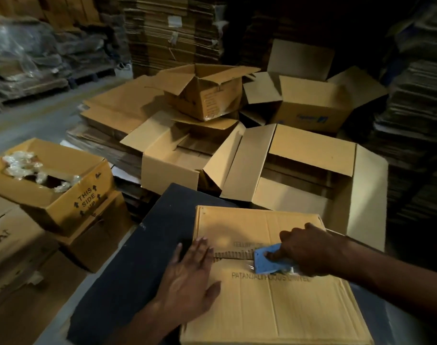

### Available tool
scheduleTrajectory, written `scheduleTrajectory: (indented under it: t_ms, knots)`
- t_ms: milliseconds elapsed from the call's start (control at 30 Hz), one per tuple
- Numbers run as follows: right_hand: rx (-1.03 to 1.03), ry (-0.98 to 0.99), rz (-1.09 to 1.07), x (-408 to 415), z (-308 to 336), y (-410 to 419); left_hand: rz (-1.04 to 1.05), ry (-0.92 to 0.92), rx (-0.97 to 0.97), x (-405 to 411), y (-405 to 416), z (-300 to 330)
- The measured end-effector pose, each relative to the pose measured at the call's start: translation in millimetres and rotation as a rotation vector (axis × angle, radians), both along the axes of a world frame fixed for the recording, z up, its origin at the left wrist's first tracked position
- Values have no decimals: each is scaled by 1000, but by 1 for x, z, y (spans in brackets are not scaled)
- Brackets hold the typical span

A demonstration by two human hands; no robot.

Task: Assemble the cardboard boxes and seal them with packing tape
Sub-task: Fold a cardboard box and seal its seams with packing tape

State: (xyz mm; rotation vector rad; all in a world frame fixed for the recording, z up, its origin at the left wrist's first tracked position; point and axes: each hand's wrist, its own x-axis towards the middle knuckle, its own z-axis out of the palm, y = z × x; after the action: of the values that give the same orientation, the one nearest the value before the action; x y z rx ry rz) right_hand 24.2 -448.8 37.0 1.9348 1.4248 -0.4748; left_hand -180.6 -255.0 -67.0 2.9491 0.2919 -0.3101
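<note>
Under our hands lies the cardboard box, flaps closed, on a dark table. Our left hand presses flat, fingers straight, at the left end of the centre seam. Our right hand grips a blue tape dispenser on that seam, just right of the left fingertips. Beyond both hands stand open boxes on flattened cardboard. Left of the left hand sits a box marked THIS SIDE UP holding crumpled plastic. Further off, in the dim room, tall stacks of flat cartons rise from a grey floor.
</note>
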Motion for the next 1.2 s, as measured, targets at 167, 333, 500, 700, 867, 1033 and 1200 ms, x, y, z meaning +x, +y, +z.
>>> scheduleTrajectory:
  t_ms: [167, 333, 500, 700, 867, 1033, 1200]
  knots:
    - [36, -23, 22, -12, -1, -5, -75, -88, -59, 19, -49, -11]
    - [92, 31, 55, -16, 5, 6, -110, -58, -40, 13, -14, -22]
    - [171, 104, 57, -57, 4, 46, -195, 51, 57, -8, 53, -5]
    - [141, 76, 97, -57, 10, 50, -172, 66, 5, -6, 63, -9]
    - [76, 58, 90, -39, 13, 6, -177, 35, 8, -8, 62, -12]
    - [98, 94, -12, -25, 6, -33, -174, 21, 8, -5, 61, -15]
    - [204, 109, 15, -27, -4, -34, -123, -86, 140, 14, 14, 8]
